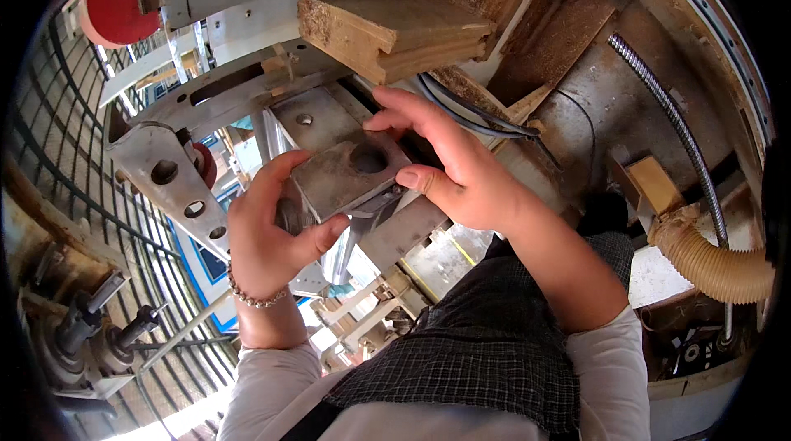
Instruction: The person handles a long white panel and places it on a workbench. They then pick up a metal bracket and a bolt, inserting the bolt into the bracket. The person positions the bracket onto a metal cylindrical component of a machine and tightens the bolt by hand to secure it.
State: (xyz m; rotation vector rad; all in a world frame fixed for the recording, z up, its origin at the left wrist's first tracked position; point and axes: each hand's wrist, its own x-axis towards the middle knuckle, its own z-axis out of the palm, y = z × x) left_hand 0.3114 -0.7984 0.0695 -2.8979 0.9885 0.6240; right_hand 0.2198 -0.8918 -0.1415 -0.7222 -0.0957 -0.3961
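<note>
A grey, worn metal block with a large round hole near its right end lies between my two hands. My left hand grips its left end, fingers along the far side and thumb at the near edge. A ridged round part shows dimly under that palm. My right hand closes round the right end, thumb on the near corner by the hole and fingertips at the far edge. Just beyond sits a flat metal plate with a small hole. The block's underside is hidden.
A thick wooden piece juts out above my hands. A holed metal bracket stands at left, before a wire guard. Dark cables run behind my right hand. A ribbed tan hose and metal conduit are at right.
</note>
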